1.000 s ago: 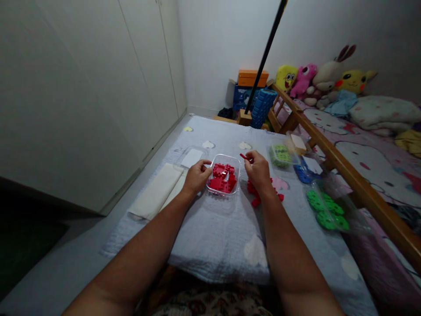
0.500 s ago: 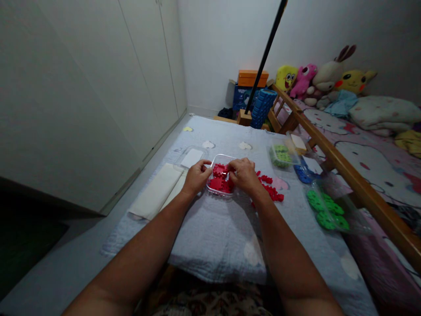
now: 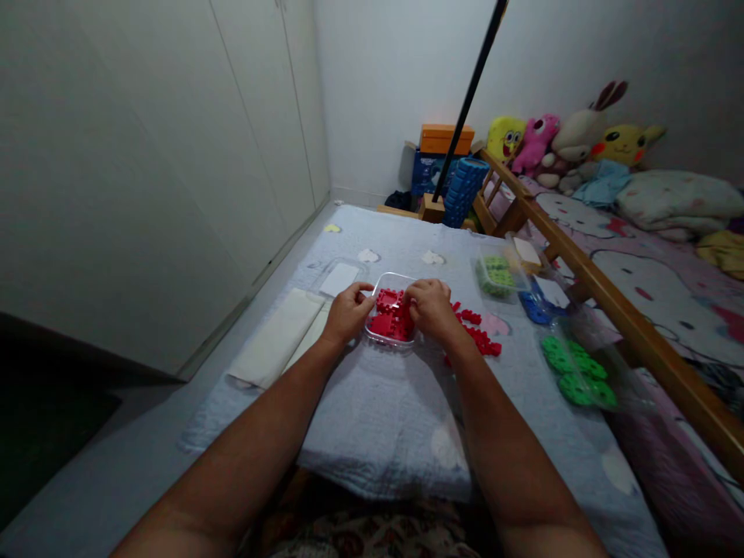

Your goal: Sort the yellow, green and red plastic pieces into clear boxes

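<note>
A clear plastic container point(image 3: 395, 342) stands on the cloth in front of me, with red interlocking plastic pieces point(image 3: 388, 325) lying inside it. My left hand point(image 3: 350, 311) pinches the container's left rim between thumb and fingers. Over the right side of the container, my right hand point(image 3: 431, 307) is closed on a red piece at its fingertips; the hand hides much of that piece. More red toothed pieces point(image 3: 482, 341) lie loose on the cloth to the right, partly behind my right wrist.
A clear lid with a white card point(image 3: 339, 279) and a cream folded sheet point(image 3: 277, 333) lie left. Along the right edge are a tub of light green pieces point(image 3: 497, 273), blue pieces point(image 3: 538, 308) and bagged green pieces point(image 3: 578, 372), beside a wooden bed rail point(image 3: 616, 310).
My right fingers have shifted slightly and closed at the container's right side, where the red piece now sits differently. The left hand keeps its place on the rim.
</note>
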`<action>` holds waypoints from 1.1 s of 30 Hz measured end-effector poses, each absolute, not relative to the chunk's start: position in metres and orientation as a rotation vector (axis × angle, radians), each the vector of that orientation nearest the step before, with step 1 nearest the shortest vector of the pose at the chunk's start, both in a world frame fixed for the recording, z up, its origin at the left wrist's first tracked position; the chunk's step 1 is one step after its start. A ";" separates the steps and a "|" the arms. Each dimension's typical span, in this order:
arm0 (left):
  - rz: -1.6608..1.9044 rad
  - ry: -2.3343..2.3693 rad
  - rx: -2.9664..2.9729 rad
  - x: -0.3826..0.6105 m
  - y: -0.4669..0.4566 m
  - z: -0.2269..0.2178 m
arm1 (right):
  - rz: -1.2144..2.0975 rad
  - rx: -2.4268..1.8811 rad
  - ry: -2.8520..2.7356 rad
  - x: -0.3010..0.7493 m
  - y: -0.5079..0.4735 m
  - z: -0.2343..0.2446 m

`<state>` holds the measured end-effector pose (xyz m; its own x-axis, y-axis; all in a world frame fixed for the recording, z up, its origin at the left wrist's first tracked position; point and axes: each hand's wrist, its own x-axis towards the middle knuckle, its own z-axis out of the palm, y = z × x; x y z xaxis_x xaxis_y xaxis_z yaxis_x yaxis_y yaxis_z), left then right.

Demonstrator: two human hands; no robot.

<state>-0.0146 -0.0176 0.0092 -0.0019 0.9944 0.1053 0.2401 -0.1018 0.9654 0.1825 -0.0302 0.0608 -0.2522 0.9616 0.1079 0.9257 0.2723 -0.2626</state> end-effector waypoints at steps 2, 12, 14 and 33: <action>1.178 1.346 1.464 -0.015 -0.018 0.010 | 0.199 -1.752 -2.270 0.185 -0.029 0.060; 1.175 1.344 1.440 -0.013 -0.021 0.018 | 0.081 -1.980 -2.054 0.215 -0.021 0.062; 1.178 1.341 1.435 -0.013 -0.021 0.018 | 0.081 -2.089 -2.041 0.221 -0.021 0.061; 1.179 1.355 1.444 -0.013 -0.020 0.015 | 0.206 -2.302 -2.226 0.236 -0.019 0.049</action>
<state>-0.0132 -0.0197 0.0148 -0.0142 0.9950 0.0987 0.2348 -0.0926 0.9676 0.2360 -0.0189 0.0487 0.0305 0.9899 -0.1386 0.9985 -0.0365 -0.0410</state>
